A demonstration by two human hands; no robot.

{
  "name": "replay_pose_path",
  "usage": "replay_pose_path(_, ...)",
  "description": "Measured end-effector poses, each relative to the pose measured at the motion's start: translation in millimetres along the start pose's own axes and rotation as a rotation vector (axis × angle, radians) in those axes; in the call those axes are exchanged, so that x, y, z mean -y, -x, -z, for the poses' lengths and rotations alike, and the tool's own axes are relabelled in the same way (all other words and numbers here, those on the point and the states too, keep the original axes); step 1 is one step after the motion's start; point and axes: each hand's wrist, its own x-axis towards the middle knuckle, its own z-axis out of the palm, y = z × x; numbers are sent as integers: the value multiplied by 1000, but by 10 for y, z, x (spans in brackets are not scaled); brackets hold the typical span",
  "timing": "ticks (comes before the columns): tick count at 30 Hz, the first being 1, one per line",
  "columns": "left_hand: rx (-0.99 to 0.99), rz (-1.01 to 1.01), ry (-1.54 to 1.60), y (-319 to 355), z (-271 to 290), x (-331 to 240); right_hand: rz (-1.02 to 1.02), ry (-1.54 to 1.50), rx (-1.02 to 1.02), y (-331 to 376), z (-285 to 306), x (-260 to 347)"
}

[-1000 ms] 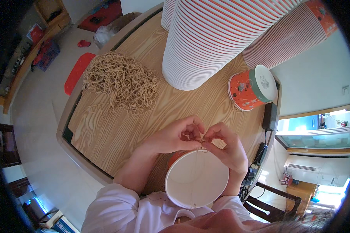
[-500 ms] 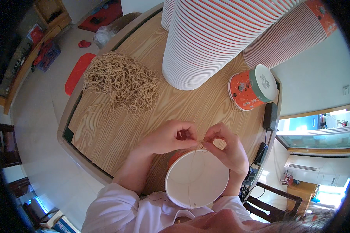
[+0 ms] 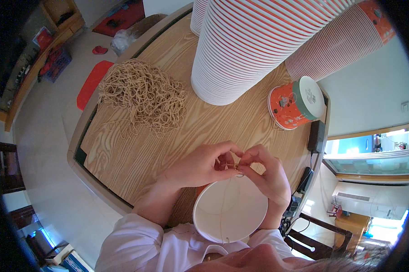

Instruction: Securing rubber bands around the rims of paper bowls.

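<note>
Below, both hands (image 3: pixel 231 165) pinch string over empty white cup (image 3: pixel 230 209).

Wooden table (image 3: pixel 136 149), rounded edge. On it: loose heap of tan string (image 3: pixel 143 95) at far left, tall stacks of paper cups (image 3: pixel 254 50) in middle, lidded orange cup (image 3: pixel 295 104) lying sideways at right, black adapter (image 3: pixel 316 136) near edge.

Wooden table (image 3: pixel 123 149), pale tiled floor (image 3: pixel 41 136)
</note>
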Motion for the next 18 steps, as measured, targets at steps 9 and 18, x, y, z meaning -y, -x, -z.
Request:
replay_pose_path(9,-127,-21,-123,36,-83,-49,27,13,-12,11,18,-23)
replay_pose_path(18,-163,-120,-225,44,-99,-34,30,21,5,13,12,-7)
